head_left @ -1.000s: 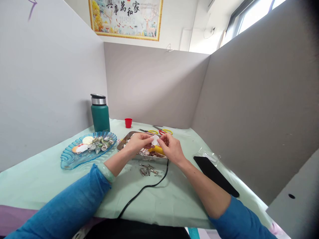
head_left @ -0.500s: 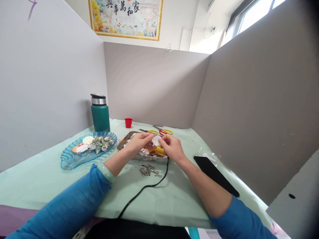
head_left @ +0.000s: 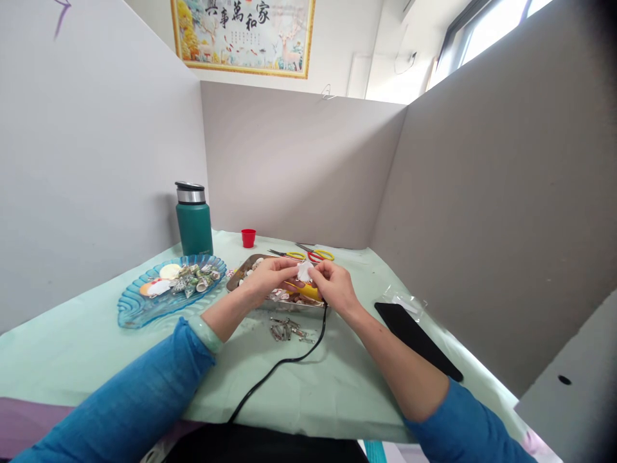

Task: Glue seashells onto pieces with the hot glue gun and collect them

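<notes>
Between my two hands, above a metal tray point(head_left: 230, 284), is a flat white shell point(head_left: 304, 271) with a wavy edge. Thumb and fingers of my left hand point(head_left: 274, 275) pinch its left side, while my right hand point(head_left: 332, 283) grips its right edge. Beneath them the tray holds small pale and brown shell pieces and a yellow tool point(head_left: 308, 292), partly hidden by my hands. A black cord point(head_left: 284, 361) runs from near the tray's right end towards me. Just in front of the tray lies a loose pile of small metal clips point(head_left: 288, 330).
A blue scalloped plate point(head_left: 139, 311) at left carries spiral shells and round discs. Behind it stands a green bottle point(head_left: 193, 225). A red cup point(head_left: 248, 238) and two scissors point(head_left: 314, 254) lie beyond the tray. At right are a black flat strip point(head_left: 418, 341) and clear plastic bag point(head_left: 409, 301). Grey partitions enclose the table.
The white shell has turned a little and shifted slightly right between my fingers, with small finger movements. Both hands keep hold of it, and everything else stays put.
</notes>
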Demonstrator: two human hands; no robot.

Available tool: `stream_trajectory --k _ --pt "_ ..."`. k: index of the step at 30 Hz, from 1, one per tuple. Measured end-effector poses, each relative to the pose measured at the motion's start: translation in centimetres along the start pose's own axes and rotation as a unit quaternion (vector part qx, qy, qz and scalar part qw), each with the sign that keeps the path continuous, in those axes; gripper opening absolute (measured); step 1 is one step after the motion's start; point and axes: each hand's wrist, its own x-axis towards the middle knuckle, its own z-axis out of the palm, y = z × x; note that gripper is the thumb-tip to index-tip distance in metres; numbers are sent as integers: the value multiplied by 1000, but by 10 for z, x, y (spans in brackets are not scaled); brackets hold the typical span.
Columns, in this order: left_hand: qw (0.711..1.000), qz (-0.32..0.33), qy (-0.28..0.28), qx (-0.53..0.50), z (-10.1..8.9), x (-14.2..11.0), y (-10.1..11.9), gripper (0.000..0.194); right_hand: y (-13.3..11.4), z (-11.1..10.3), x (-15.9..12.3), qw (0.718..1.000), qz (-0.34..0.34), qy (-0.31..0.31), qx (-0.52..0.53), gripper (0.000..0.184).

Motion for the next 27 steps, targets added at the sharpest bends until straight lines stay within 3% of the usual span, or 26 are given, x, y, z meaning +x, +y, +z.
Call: stream_trajectory --k 27 --pt "999 0 34 17 2 -1 -2 38 1 5 -4 999 -23 1 -29 23"
